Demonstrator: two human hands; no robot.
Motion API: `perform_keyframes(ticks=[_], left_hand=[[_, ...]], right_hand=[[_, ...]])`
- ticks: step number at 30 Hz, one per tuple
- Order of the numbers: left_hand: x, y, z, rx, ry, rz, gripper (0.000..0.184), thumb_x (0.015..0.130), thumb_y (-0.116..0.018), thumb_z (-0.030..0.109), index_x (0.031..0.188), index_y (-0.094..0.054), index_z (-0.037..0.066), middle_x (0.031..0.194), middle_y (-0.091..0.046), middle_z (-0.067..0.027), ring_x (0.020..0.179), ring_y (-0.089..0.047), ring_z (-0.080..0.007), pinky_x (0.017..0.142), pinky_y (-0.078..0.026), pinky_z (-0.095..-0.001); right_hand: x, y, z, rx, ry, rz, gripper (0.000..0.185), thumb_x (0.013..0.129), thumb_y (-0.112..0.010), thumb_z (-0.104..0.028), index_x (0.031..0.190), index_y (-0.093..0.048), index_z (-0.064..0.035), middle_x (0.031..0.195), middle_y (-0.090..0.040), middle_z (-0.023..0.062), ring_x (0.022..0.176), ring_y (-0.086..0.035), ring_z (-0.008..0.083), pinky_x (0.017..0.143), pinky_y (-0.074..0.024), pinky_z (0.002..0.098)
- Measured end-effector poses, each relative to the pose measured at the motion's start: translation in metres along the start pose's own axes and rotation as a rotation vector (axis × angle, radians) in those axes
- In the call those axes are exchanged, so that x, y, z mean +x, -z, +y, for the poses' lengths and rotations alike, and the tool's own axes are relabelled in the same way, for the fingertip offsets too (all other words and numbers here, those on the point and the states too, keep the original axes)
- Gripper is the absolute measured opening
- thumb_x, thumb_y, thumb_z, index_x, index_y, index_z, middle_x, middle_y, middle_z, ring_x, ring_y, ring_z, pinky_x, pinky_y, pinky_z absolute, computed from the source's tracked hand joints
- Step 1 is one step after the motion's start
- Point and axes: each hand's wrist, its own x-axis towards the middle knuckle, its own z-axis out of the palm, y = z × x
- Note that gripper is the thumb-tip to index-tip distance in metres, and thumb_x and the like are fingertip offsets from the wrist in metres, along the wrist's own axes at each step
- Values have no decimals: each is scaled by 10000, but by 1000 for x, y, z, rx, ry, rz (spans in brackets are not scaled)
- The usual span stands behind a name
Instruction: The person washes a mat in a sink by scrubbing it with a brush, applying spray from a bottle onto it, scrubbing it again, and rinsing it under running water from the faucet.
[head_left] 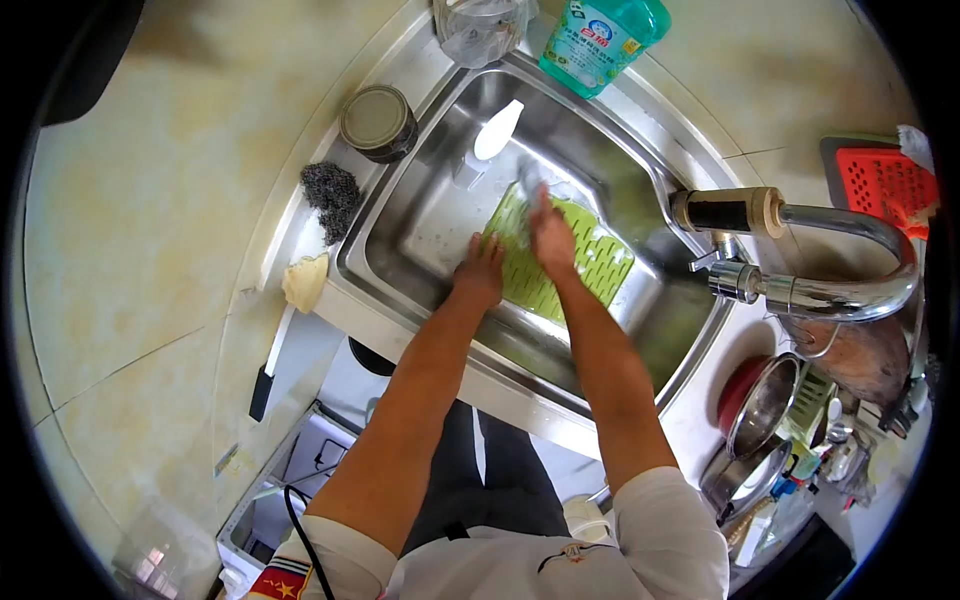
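A green slotted mat with white suds lies in the steel sink. My left hand rests on the mat's left edge, its fingers stretched out. Over the upper part of the mat is my right hand, its fingers closed round something small and blurred that I cannot make out. A white spoon-shaped object stands further back in the sink, above the mat.
A dark lidded jar, a steel wool scourer and a yellow sponge piece line the left rim. Behind is a green detergent bottle. The faucet and steel bowls are at the right.
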Motion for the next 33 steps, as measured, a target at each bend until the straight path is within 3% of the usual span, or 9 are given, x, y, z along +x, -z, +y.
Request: perform_keyframes(ticks=[2, 5, 9, 11, 14, 15, 20, 24, 33], left_hand=[[-1, 6, 2, -10, 4, -19, 1176, 688, -851, 341, 1578, -109, 134, 1659, 6, -57, 1515, -10, -358, 1115, -409, -458], [0, 11, 4, -14, 3, -62, 1161, 704, -835, 341, 1580, -101, 138, 1660, 15, -51, 1515, -12, -356, 1131, -387, -456], [2, 5, 0, 18, -21, -61, 1152, 715, -820, 375, 1580, -101, 130, 1659, -13, -51, 1512, -18, -371, 1136, -375, -461], [-1, 11, 5, 14, -15, -45, 1099, 746, -786, 371, 1580, -110, 137, 1658, -47, -37, 1510, -21, -381, 1109, -409, -465], [0, 12, 2, -36, -24, -58, 1244, 658, -860, 450, 1576, -99, 94, 1656, -28, -80, 1505, -11, -398, 1171, -313, -469], [-2, 15, 2, -48, -20, -58, 1245, 658, -859, 455, 1576, -99, 95, 1656, -27, -80, 1505, -8, -399, 1173, -310, -469], [-2, 20, 2, -10, -41, -84, 1248, 656, -853, 473, 1576, -98, 97, 1656, -29, -82, 1505, 4, -397, 1176, -306, -469], [-4, 20, 4, -77, -21, -76, 1250, 647, -858, 473, 1576, -107, 105, 1656, -31, -82, 1505, 19, -398, 1176, -305, -476], [-5, 18, 6, 5, -26, -69, 1205, 679, -838, 448, 1582, -100, 143, 1660, -11, -50, 1511, 14, -378, 1170, -320, -449]], right_hand=[[11, -4, -11, 7, -80, 9, 627, 1010, -415, -273, 1570, -136, -234, 1129, -604, 281, 885, -648, 444, 777, -537, 533], [-21, -34, -12, -106, 105, -1, 637, 1008, -427, -288, 1569, -126, -268, 1125, -600, 283, 884, -652, 437, 764, -541, 525], [-16, 5, 30, -91, -81, 20, 662, 1011, -432, -296, 1572, -83, -326, 1147, -598, 293, 852, -667, 434, 749, -547, 501], [-41, 14, 61, -138, -190, 74, 708, 991, -464, -271, 1581, -71, -267, 1106, -618, 290, 805, -673, 409, 674, -545, 493], [-54, 1, 62, -12, -251, 170, 716, 988, -461, -262, 1584, -62, -256, 1151, -615, 295, 799, -672, 398, 669, -537, 501], [-43, -8, 46, 63, -224, 184, 624, 1014, -427, -334, 1572, -150, -289, 1059, -623, 279, 782, -643, 414, 683, -514, 525], [-15, -18, 2, -78, -64, 86, 669, 1007, -407, -278, 1575, -54, -302, 1127, -622, 287, 845, -663, 427, 743, -538, 525], [-65, 31, 65, -66, -308, 101, 679, 1002, -448, -267, 1579, -88, -268, 1103, -629, 268, 813, -663, 405, 699, -544, 497], [-38, -20, -13, -29, -16, 7, 680, 995, -469, -282, 1573, -112, -280, 1115, -604, 292, 828, -656, 446, 707, -549, 510]])
